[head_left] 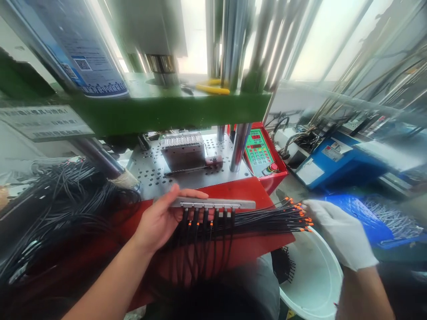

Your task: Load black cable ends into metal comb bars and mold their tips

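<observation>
My bare left hand (pixel 160 218) grips the left end of a long grey metal bar (pixel 213 203) that carries a row of black cables (pixel 203 249) with orange marks hanging from it. My right hand (pixel 340 233), in a white glove, is closed on a bundle of black cables with orange tips (pixel 273 218) that lies level, pointing left toward the bar. Both hands hover over the red front ledge (pixel 247 189) of a moulding press.
A perforated steel plate (pixel 150 169) bears a grey mould block (pixel 183 149) under the green press head (pixel 167 111). A red control panel (pixel 260 153) stands at right. A white bucket (pixel 313 275) sits below my right hand. Heaps of black cable (pixel 60 204) lie left, a blue bin (pixel 373 218) right.
</observation>
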{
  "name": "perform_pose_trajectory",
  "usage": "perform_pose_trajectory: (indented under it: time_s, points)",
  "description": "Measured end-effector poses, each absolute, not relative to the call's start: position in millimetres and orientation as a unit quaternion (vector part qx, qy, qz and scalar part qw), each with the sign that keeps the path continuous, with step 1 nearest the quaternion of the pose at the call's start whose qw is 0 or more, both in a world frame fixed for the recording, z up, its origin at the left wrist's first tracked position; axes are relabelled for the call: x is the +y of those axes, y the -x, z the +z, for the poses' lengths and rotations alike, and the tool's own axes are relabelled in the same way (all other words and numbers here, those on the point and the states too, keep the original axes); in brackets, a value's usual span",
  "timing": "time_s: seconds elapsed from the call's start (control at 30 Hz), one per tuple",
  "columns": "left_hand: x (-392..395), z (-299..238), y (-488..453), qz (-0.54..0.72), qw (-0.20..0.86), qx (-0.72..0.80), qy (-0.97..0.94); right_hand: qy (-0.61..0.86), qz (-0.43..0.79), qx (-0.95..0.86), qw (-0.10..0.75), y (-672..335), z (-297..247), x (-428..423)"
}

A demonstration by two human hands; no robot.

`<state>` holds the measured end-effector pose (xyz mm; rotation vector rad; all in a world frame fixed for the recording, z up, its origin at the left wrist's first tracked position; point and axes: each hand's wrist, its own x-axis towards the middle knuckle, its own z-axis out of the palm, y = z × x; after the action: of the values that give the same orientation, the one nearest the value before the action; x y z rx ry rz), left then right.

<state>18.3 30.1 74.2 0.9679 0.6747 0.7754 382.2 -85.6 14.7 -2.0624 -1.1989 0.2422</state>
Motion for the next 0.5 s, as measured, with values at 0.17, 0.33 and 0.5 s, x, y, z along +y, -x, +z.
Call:
perform_pose_trajectory:
  time_s: [0.17,0.33,0.5]
  points:
    - [39,86,-38,0.271,0.783,0.287,-0.48,0.571,0.362,-0.686,0.269,-273,73,-35]
    - [36,77,-41,0.291,0.761,0.407,-0.414,0.528,0.527,-0.6,0.289,-241,64,-18]
    - [-4,57,-39,0.263,0.764,0.448,-0.384,0.584,0.55,-0.452,0.39,-237,53,-13]
